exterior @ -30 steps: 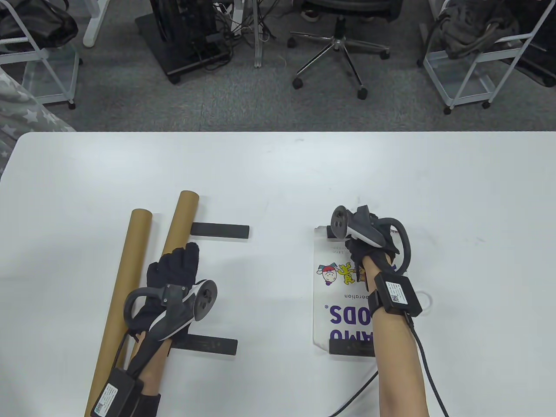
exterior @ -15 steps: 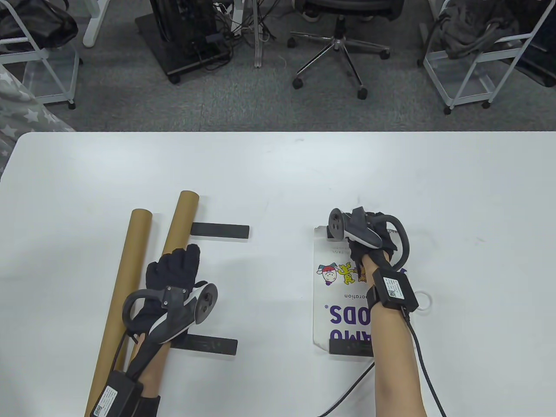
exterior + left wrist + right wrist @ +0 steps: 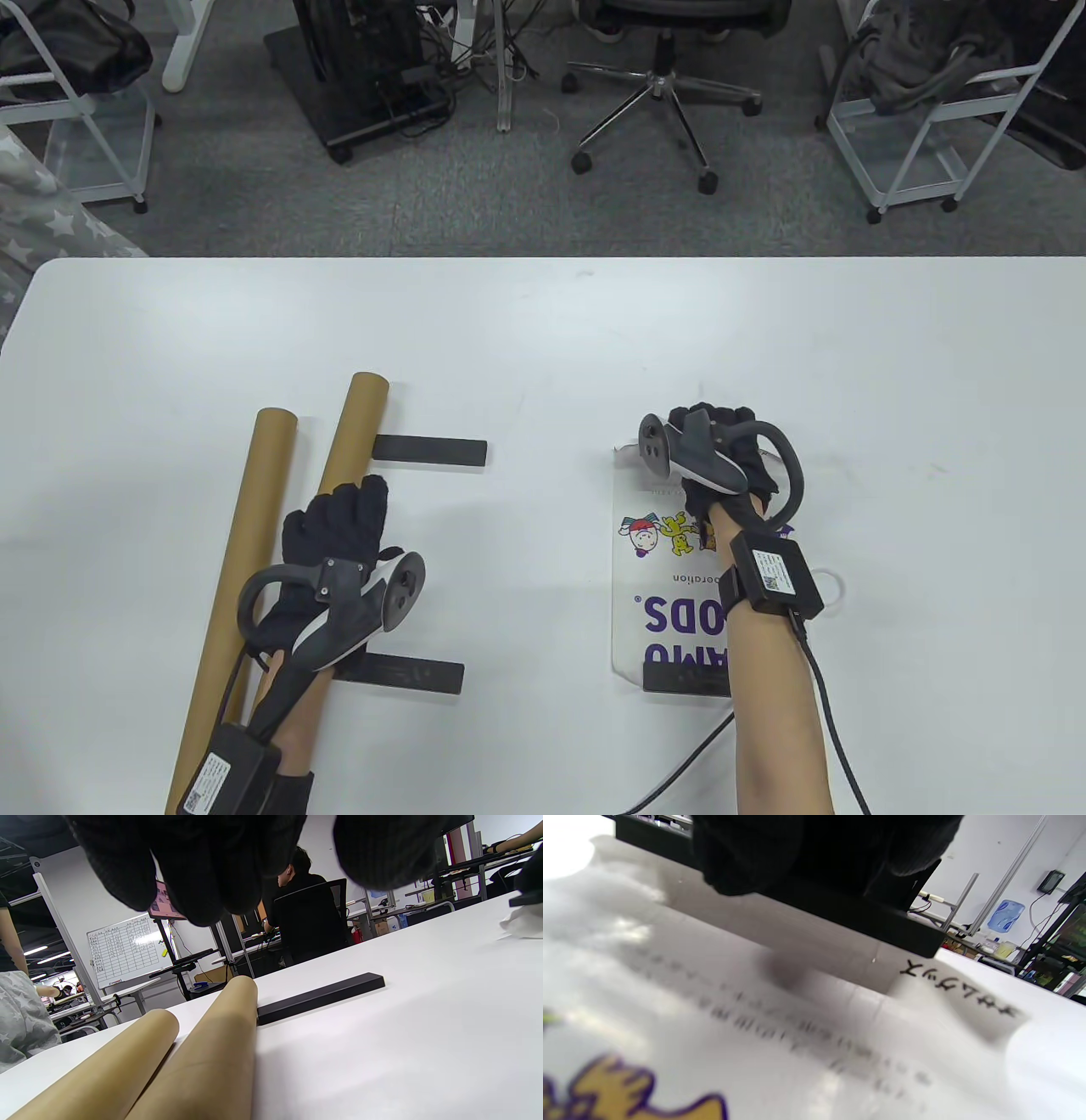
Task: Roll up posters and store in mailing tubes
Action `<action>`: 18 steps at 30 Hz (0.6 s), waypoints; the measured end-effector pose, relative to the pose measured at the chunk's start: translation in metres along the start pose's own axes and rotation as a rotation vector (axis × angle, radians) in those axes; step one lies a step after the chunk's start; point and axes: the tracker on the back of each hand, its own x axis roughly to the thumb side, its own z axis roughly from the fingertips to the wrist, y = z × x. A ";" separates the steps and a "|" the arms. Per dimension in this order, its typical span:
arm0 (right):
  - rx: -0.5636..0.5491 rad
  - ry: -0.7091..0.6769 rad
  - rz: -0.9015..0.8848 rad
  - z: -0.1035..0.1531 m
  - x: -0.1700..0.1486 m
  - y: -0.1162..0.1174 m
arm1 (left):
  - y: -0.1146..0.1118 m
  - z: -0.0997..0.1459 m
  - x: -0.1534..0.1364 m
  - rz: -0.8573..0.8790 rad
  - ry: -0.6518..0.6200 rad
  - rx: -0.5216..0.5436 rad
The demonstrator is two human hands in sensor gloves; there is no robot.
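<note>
Poster [image 3: 662,577] lies flat on the white worktop [image 3: 543,340], right of centre, print facing up. A black bar [image 3: 683,679] weights its near edge; a second black bar [image 3: 840,910] sits on its far edge. Right hand [image 3: 721,463] rests over that far bar and the poster's far edge; finger position hidden by the tracker, cannot tell if curled or spread. Two brown mailing tubes [image 3: 254,543] lie side by side at left. Left hand [image 3: 327,552] lies on the right-hand tube, fingers extended and together. Two more black bars [image 3: 431,451] just right of the tubes
</note>
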 end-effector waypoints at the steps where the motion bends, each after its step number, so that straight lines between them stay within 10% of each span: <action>1: -0.004 0.002 0.006 0.001 -0.002 -0.005 | 0.000 0.000 0.000 0.001 0.002 -0.002; 9: -0.014 0.034 -0.036 0.012 -0.019 -0.029 | 0.001 0.001 0.003 -0.003 -0.003 0.000; 18: 0.083 -0.011 -0.032 0.014 -0.003 0.012 | 0.001 0.002 0.003 0.000 -0.002 -0.004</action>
